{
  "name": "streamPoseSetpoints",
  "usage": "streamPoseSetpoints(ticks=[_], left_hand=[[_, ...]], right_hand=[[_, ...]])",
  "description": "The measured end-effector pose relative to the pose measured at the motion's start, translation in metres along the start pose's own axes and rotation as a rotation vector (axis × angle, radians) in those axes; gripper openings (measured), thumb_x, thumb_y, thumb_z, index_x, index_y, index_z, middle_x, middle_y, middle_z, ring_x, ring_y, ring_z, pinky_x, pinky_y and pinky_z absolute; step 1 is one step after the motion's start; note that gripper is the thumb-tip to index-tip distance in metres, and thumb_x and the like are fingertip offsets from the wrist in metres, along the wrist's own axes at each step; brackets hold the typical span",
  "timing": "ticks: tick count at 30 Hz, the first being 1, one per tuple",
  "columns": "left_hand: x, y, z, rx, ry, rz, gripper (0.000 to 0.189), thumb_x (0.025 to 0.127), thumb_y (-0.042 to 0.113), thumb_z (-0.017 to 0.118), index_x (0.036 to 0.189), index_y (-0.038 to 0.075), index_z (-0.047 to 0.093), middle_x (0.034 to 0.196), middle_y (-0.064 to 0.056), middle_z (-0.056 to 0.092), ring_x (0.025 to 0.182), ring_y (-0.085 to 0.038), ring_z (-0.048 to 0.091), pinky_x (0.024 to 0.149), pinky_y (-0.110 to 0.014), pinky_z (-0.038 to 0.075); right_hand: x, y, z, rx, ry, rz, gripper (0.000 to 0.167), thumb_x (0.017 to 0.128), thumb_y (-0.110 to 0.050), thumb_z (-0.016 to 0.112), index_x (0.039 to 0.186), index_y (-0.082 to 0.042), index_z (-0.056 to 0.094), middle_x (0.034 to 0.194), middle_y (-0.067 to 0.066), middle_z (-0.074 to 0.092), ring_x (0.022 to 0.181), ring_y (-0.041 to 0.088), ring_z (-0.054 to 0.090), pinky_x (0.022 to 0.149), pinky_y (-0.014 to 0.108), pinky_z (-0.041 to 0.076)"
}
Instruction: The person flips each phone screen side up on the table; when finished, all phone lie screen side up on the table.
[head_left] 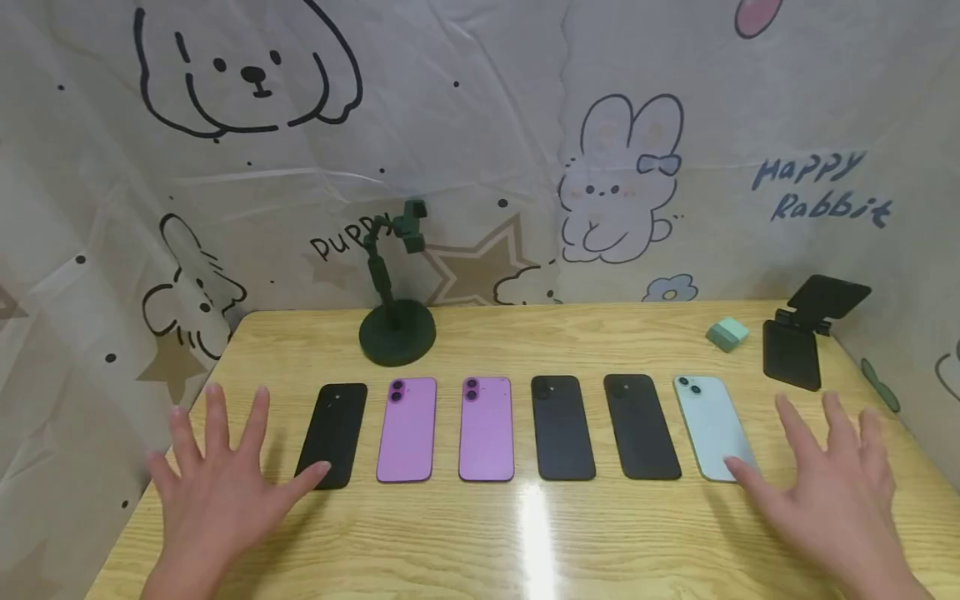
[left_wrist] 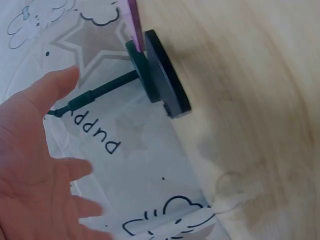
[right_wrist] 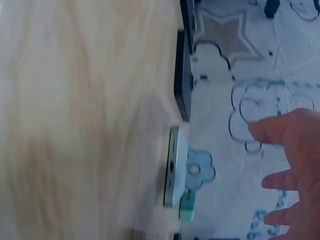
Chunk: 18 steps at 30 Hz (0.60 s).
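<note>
Several phones lie face down in a row across the wooden table. From left to right come a black phone [head_left: 341, 425], two purple phones [head_left: 407, 442] [head_left: 487, 442], two dark phones [head_left: 564, 442] [head_left: 643, 437] and a light blue phone [head_left: 712, 417]. My left hand [head_left: 225, 500] is spread beside the black phone, its thumb overlapping that phone's lower end in the head view. Fingers apart, my right hand [head_left: 836, 504] hovers by the light blue phone, its thumb over the lower right corner. Both wrist views show the palms holding nothing.
A dark green stand [head_left: 397, 333] with a jointed arm stands behind the purple phones. At the back right are a small green block [head_left: 727, 334] and a black folding phone stand [head_left: 792, 354]. A cartoon-printed cloth [head_left: 480, 133] hangs behind the table [head_left: 420, 533] and along its sides.
</note>
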<state>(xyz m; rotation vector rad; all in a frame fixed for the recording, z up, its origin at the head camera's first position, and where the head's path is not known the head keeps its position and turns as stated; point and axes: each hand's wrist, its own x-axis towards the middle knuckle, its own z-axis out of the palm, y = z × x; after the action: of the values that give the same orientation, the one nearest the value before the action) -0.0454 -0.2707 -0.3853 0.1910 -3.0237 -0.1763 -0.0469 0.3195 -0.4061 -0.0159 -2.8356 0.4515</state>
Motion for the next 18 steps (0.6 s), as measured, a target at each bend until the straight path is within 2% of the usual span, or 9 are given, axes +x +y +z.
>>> streamPoseSetpoints(ticks=[2, 4, 6, 8, 11, 13, 16, 18], left_hand=[[-0.002, 0.000, -0.002, -0.010, -0.036, 0.009, 0.124, 0.070, 0.092, 0.051, 0.159, 0.011, 0.022, 0.157, -0.035, 0.003, 0.136, -0.065, 0.001, 0.093, -0.083, 0.004], [-0.003, 0.001, -0.006, -0.033, -0.096, 0.018, 0.122, 0.071, 0.091, 0.051, 0.156, 0.006, 0.029, 0.152, -0.040, 0.018, 0.130, -0.066, 0.020, 0.093, -0.081, 0.017], [-0.004, 0.001, -0.009, -0.075, -0.172, 0.014, 0.120, 0.073, 0.089, 0.052, 0.154, 0.002, 0.032, 0.145, -0.041, 0.030, 0.124, -0.064, 0.033, 0.090, -0.077, 0.029], [-0.004, 0.002, -0.012, -0.127, -0.227, 0.009, 0.117, 0.076, 0.086, 0.054, 0.151, -0.002, 0.035, 0.141, -0.041, 0.038, 0.121, -0.060, 0.041, 0.087, -0.072, 0.038], [-0.002, 0.002, -0.015, -0.203, -0.253, -0.001, 0.112, 0.079, 0.080, 0.058, 0.149, -0.005, 0.038, 0.136, -0.036, 0.048, 0.120, -0.054, 0.047, 0.087, -0.067, 0.042], [-0.001, 0.002, -0.016, -0.246, -0.242, 0.006, 0.106, 0.081, 0.075, 0.062, 0.146, -0.006, 0.042, 0.134, -0.034, 0.052, 0.117, -0.052, 0.051, 0.087, -0.065, 0.043], [0.004, 0.001, -0.015, -0.308, -0.208, 0.008, 0.096, 0.084, 0.063, 0.069, 0.144, -0.008, 0.044, 0.133, -0.032, 0.054, 0.111, -0.049, 0.057, 0.084, -0.062, 0.046], [0.007, 0.000, -0.014, -0.349, -0.174, 0.007, 0.090, 0.086, 0.055, 0.073, 0.144, -0.008, 0.044, 0.133, -0.031, 0.054, 0.108, -0.047, 0.059, 0.083, -0.060, 0.048]], right_hand=[[-0.003, -0.010, 0.001, 0.062, 0.033, -0.077, 0.077, 0.084, -0.041, 0.078, 0.141, 0.002, 0.050, 0.154, 0.036, 0.021, 0.141, 0.059, 0.005, 0.106, 0.074, 0.002], [-0.005, -0.027, 0.004, 0.122, 0.057, -0.156, 0.056, 0.084, -0.031, 0.080, 0.126, 0.002, 0.063, 0.144, 0.032, 0.041, 0.135, 0.056, 0.028, 0.106, 0.071, 0.019], [-0.007, -0.048, 0.007, 0.172, 0.051, -0.226, 0.038, 0.084, -0.025, 0.081, 0.115, -0.005, 0.071, 0.133, 0.021, 0.056, 0.124, 0.047, 0.047, 0.099, 0.064, 0.035], [-0.007, -0.072, 0.012, 0.249, 0.035, -0.286, 0.027, 0.083, -0.020, 0.083, 0.108, -0.014, 0.074, 0.125, 0.008, 0.064, 0.114, 0.034, 0.058, 0.093, 0.049, 0.047], [-0.004, -0.106, 0.024, 0.413, -0.015, -0.391, 0.032, 0.081, -0.013, 0.084, 0.109, -0.023, 0.074, 0.118, -0.006, 0.067, 0.105, 0.020, 0.064, 0.085, 0.030, 0.052], [0.000, -0.127, 0.032, 0.578, -0.109, -0.423, 0.039, 0.081, -0.010, 0.084, 0.115, -0.024, 0.072, 0.118, -0.009, 0.066, 0.103, 0.018, 0.064, 0.082, 0.024, 0.053], [0.009, -0.159, 0.044, 0.825, -0.297, -0.393, 0.045, 0.086, -0.007, 0.080, 0.126, -0.020, 0.067, 0.120, -0.005, 0.066, 0.104, 0.023, 0.065, 0.077, 0.033, 0.057], [0.015, -0.181, 0.049, 0.949, -0.407, -0.348, 0.049, 0.088, -0.005, 0.077, 0.133, -0.016, 0.062, 0.123, 0.000, 0.065, 0.108, 0.029, 0.064, 0.080, 0.034, 0.057]])
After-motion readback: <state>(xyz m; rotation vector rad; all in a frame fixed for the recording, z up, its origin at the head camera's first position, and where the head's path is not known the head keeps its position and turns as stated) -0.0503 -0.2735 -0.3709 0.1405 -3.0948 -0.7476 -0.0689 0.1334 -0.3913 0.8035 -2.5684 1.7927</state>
